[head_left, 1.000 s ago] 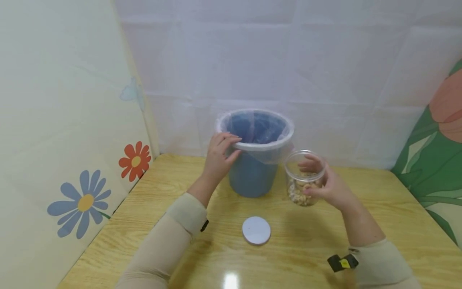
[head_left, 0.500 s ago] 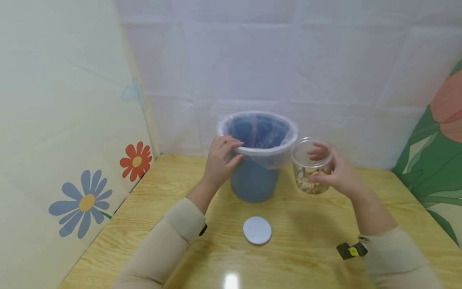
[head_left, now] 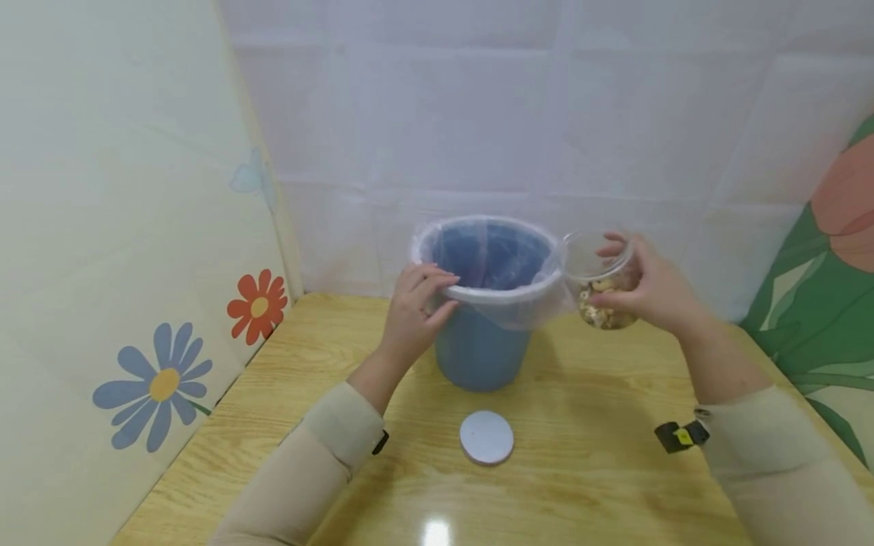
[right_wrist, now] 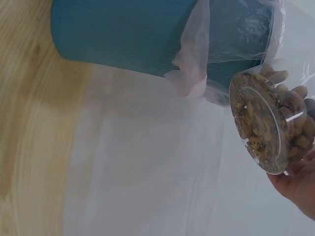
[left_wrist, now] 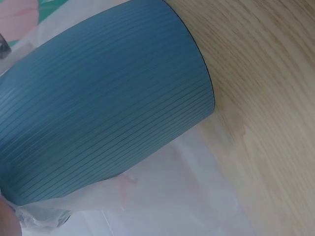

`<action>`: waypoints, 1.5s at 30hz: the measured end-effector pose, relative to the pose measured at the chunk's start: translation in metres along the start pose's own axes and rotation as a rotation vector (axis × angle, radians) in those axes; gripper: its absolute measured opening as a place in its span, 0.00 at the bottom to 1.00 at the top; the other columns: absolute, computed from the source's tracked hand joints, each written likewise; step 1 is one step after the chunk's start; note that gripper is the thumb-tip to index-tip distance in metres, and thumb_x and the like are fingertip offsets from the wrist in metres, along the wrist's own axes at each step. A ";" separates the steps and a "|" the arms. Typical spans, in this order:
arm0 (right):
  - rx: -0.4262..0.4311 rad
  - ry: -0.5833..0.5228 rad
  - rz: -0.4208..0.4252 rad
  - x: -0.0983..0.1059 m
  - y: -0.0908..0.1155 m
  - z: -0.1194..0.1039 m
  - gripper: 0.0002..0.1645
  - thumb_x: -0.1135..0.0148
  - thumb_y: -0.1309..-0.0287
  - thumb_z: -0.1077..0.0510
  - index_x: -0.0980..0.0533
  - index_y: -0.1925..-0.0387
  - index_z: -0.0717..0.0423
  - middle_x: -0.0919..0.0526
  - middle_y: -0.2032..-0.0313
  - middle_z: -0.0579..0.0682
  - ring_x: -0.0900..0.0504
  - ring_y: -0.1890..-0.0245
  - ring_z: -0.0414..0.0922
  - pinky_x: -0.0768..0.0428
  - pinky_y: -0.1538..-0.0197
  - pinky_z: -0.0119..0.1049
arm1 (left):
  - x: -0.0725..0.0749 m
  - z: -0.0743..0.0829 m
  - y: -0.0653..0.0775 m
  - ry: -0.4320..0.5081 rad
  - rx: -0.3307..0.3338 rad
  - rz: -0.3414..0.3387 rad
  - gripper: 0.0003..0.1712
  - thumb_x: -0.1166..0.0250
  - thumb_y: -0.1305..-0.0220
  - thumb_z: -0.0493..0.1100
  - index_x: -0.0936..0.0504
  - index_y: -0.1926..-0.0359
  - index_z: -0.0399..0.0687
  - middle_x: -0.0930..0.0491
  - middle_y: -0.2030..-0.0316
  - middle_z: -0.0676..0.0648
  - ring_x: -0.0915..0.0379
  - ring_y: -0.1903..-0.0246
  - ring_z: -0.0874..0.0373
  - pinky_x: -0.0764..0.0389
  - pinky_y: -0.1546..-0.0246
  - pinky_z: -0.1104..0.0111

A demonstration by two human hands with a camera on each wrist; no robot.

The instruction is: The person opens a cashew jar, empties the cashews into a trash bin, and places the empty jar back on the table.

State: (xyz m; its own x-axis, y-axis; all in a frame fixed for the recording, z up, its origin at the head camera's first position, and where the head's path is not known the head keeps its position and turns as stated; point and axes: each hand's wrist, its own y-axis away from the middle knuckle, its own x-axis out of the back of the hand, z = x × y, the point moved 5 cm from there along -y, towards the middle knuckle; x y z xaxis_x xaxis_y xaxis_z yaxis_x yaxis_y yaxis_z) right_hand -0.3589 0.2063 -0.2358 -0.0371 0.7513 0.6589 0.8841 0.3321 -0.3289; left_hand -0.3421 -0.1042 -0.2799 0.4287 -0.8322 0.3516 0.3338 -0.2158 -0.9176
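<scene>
Your left hand holds the blue bin by its rim. Your right hand grips the clear jar of tan bits above the table.

The left wall bears flowers, perhaps a butterfly.
</scene>
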 end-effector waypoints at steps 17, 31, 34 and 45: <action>-0.167 0.174 -0.017 0.021 -0.029 -0.022 0.65 0.29 0.68 0.34 0.51 0.33 0.51 0.38 0.38 0.65 0.36 0.42 0.64 0.26 0.55 0.59 | 0.002 0.005 0.003 0.002 -0.054 0.008 0.16 0.33 0.52 0.37 0.19 0.59 0.41 0.22 0.58 0.45 0.32 0.48 0.47 0.38 0.41 0.59; -0.146 0.360 -0.043 0.030 -0.052 -0.033 0.73 0.30 0.70 0.30 0.59 0.30 0.53 0.41 0.37 0.67 0.38 0.42 0.67 0.35 0.49 0.66 | 0.003 0.010 0.003 -0.014 -0.113 0.023 0.16 0.30 0.52 0.40 0.18 0.60 0.44 0.22 0.58 0.46 0.29 0.52 0.50 0.38 0.41 0.51; -0.130 0.401 -0.047 0.029 -0.056 -0.036 0.74 0.30 0.71 0.30 0.60 0.29 0.52 0.41 0.37 0.66 0.38 0.43 0.67 0.37 0.48 0.67 | 0.003 0.010 0.002 -0.020 -0.109 0.022 0.15 0.30 0.53 0.41 0.18 0.60 0.44 0.21 0.59 0.46 0.29 0.52 0.50 0.37 0.41 0.51; -0.072 0.525 -0.082 0.022 -0.069 -0.046 0.72 0.29 0.71 0.30 0.55 0.30 0.55 0.38 0.39 0.65 0.36 0.44 0.65 0.38 0.47 0.65 | 0.003 0.012 0.002 -0.024 -0.113 0.046 0.16 0.28 0.55 0.39 0.17 0.62 0.44 0.21 0.60 0.44 0.28 0.54 0.48 0.36 0.43 0.50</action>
State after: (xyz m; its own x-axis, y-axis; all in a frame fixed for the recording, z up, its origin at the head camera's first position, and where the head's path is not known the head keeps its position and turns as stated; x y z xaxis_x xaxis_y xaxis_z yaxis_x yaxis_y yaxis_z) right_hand -0.3994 0.1731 -0.1674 0.1139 0.3321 0.9363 0.9186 0.3239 -0.2266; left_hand -0.3299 -0.1008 -0.2785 0.4616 -0.8305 0.3118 0.2168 -0.2351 -0.9475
